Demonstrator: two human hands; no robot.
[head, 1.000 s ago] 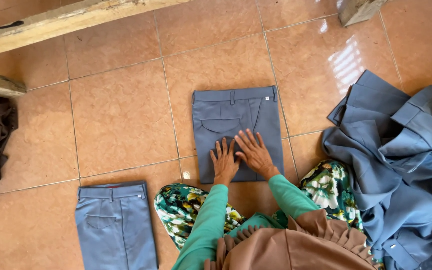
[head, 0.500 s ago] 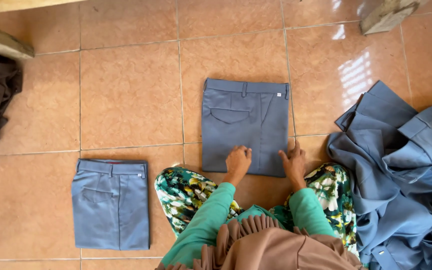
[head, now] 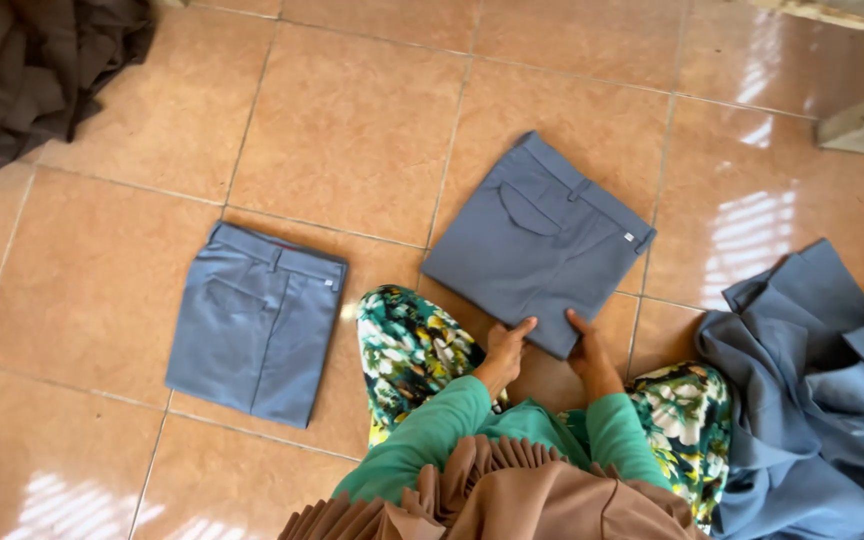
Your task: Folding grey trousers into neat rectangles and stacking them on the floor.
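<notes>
Gripping folded grey trousers [head: 537, 240] — left hand [head: 505, 350], right hand [head: 589, 350].

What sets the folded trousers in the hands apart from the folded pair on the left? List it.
The held folded trousers lie turned at an angle to the tile lines; the left folded trousers lie nearly square to them. Both hands, left hand and right hand, grip the held pair's near edge; the left pair lies untouched. Both are grey-blue, folded, waistband away from the person.

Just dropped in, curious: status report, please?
Left hand and right hand grip near edge of folded grey trousers, on tile floor. Second folded pair alongside, apart. Nothing blocking.
</notes>
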